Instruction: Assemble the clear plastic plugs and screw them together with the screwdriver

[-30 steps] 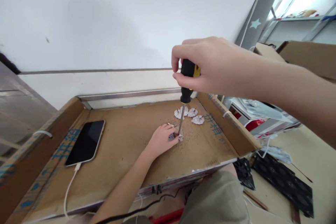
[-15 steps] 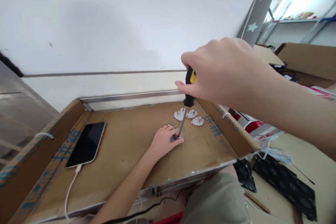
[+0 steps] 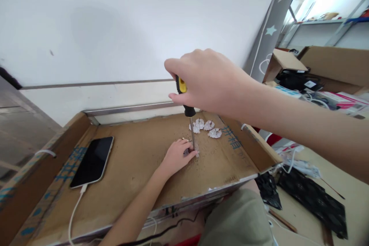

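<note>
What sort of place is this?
Probably a small workshop corner: a black-and-yellow screwdriver is in the right hand, and translucent, plastic-looking pieces with upright pins lie on the brown cardboard worktop.

The right hand [image 3: 201, 78] hides part of the screwdriver [image 3: 189, 111], while the left hand [image 3: 176, 156] partly covers a piece [image 3: 197, 148] too small to identify.

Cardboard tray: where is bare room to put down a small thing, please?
The widest bare patch lies between the phone and the left hand; a smaller one borders the right wall and near edge. Crowded: around the screwdriver under the right hand, with dark specks, and at the clear pieces beyond.
</note>
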Motion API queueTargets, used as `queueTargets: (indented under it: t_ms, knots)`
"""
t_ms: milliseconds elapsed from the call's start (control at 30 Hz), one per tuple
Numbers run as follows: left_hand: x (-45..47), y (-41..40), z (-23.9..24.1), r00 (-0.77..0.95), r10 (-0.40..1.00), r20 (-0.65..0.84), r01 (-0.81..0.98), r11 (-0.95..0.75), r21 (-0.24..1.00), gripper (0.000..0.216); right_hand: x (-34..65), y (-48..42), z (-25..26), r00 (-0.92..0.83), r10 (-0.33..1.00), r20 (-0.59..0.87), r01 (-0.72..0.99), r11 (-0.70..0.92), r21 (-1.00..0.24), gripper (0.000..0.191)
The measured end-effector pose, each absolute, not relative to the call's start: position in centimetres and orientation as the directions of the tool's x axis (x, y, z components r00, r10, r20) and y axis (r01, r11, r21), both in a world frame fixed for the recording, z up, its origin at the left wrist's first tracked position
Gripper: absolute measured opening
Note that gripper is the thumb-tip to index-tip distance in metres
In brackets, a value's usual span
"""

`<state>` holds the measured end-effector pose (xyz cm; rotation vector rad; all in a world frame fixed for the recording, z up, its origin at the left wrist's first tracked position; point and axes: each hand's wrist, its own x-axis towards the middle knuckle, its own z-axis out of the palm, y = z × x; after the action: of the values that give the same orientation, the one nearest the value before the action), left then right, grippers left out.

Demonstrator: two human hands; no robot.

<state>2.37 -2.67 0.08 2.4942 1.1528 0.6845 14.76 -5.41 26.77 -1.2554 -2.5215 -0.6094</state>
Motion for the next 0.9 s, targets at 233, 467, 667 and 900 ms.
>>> queueTargets:
  t_ms: [233,467,667,900]
  knots:
    - [2.3,-2.7,-0.1,0.572,0.761,0.305,0.606,-0.643,0.468,0.02,15.4,-5.3,26.0,-0.561,0.722,0.406,0.827,0.514,0.229,0.031]
    - [2.2,-2.7,-0.3,0.577,0.749,0.324,0.602,-0.659,0.451,0.019,17.3,-5.4,26.9,-0.578,0.729,0.367,0.815,0.542,0.206,0.033]
    - [2.2,-2.5,-0.4,0.575,0.752,0.322,0.602,-0.655,0.456,0.018,16.6,-5.8,26.0,-0.539,0.696,0.475,0.84,0.485,0.243,0.029]
    - [2.0,-2.8,-0.1,0.581,0.744,0.331,0.57,-0.662,0.487,0.014,21.1,-5.5,24.8,-0.214,0.625,0.75,0.787,0.566,-0.247,0.034]
